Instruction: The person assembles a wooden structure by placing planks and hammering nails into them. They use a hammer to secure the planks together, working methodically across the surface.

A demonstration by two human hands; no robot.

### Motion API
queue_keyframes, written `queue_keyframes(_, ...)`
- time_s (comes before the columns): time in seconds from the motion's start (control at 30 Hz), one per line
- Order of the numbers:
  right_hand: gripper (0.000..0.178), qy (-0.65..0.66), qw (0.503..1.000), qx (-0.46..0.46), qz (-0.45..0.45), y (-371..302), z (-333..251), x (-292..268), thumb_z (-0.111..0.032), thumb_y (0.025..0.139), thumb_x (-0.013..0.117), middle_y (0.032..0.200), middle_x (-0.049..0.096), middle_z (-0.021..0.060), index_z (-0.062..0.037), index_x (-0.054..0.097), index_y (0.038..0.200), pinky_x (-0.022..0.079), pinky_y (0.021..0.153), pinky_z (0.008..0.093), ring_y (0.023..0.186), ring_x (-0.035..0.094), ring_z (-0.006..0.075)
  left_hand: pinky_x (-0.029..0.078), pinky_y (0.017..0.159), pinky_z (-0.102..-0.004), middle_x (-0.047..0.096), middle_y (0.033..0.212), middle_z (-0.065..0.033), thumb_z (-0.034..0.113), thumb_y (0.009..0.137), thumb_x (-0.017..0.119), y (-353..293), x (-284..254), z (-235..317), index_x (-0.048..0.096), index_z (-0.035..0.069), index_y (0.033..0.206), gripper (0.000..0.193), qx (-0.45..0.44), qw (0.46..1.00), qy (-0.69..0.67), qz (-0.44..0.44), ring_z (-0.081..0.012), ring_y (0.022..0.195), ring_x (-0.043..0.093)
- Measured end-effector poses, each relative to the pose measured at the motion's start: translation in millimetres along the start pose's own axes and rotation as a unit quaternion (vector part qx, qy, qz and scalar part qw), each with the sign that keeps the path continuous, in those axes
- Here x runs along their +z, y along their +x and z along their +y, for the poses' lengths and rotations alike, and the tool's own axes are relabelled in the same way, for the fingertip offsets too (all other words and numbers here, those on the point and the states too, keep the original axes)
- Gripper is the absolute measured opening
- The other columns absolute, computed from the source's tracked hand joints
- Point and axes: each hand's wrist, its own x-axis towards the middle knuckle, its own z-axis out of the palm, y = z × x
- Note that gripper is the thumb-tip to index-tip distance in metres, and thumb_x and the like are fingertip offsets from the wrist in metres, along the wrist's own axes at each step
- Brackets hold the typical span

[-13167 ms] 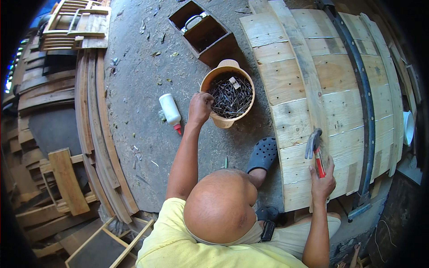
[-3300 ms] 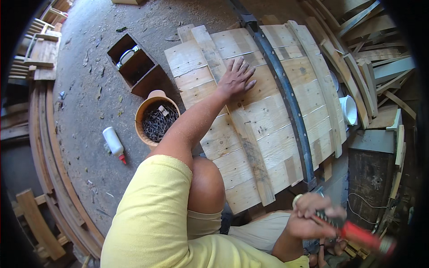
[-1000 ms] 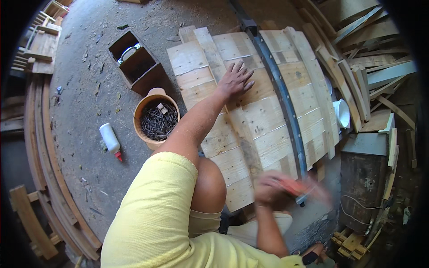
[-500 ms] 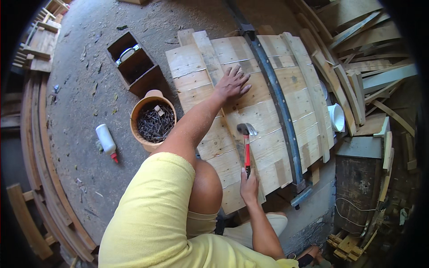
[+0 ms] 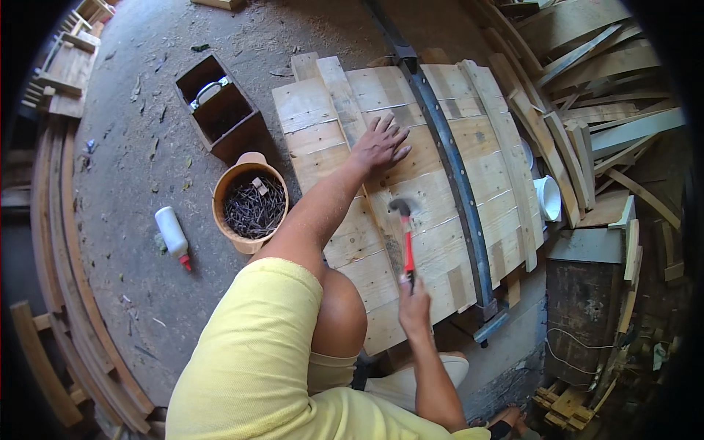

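Now the right hand [image 5: 414, 304] grips the red-handled steel hammer [image 5: 405, 238], head lowered from half a second ago onto the curved pale plank panel [image 5: 411, 183] — mid-strike, likely. Left hand [image 5: 380, 143] stays flat, open, steadying the far planks; nail bucket [image 5: 251, 204] left.

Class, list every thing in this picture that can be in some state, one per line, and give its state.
Left hand: flat, fingers spread, pressing on the panel.
Right hand: closed round the hammer's handle.
Hammer: red-handled, head down at the boards.
Plank panel: lying flat on the ground.
Round tub: open, holding nails.
Wooden box: open-topped.
White bottle: lying on its side, red-capped.
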Motion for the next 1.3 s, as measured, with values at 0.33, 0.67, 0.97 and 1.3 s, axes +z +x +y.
queue_keyframes(0.33,0.047,0.295,0.899,-0.193,0.259,4.2,-24.7,-25.9,-0.054,0.097,0.043,0.065,0.048,0.0061,-0.0089,0.046,0.086,0.041,0.052,0.0377,0.05,0.045,0.0233,0.027,0.112,-0.0499,0.058,0.126,-0.0158,0.046,0.099,0.038,12.2,-9.8,5.4,0.056,0.008,0.129,0.052,0.021,1.0,-0.021,0.002,-0.0357,0.135,0.039)
queue_keyframes(0.67,0.032,0.388,0.91,-0.105,0.102,-16.9,-36.8,-24.9,-0.036,0.104,0.046,0.067,0.043,-0.0043,-0.0048,0.049,0.108,0.036,0.048,0.0254,0.054,0.042,0.0059,0.025,0.113,-0.0493,0.056,0.13,-0.0155,0.044,0.1,0.04,5.8,-14.1,2.2,0.054,0.006,0.132,0.051,0.004,0.999,-0.018,-0.028,-0.0368,0.137,0.036)
queue_keyframes(0.97,0.038,0.114,0.991,-0.009,0.064,-13.6,15.8,10.2,-0.034,0.101,0.048,0.083,0.062,0.031,0.0038,0.055,0.105,0.046,0.066,0.0493,0.084,0.061,0.0495,0.026,0.112,-0.0462,0.058,0.128,-0.0142,0.044,0.1,0.041,5.0,-14.5,0.6,0.057,0.006,0.129,0.05,0.007,1.0,-0.029,-0.005,-0.0347,0.136,0.039)
queue_keyframes(1.3,0.04,0.026,0.996,0.069,-0.054,-2.2,0.4,-9.9,-0.04,0.098,0.053,0.081,0.064,0.0283,-0.0011,0.056,0.102,0.046,0.068,0.055,0.082,0.062,0.0499,0.028,0.11,-0.0463,0.059,0.125,-0.0169,0.046,0.099,0.041,6.4,4.2,-3.9,0.06,0.008,0.125,0.05,0.013,0.999,-0.006,0.036,-0.0352,0.131,0.044)
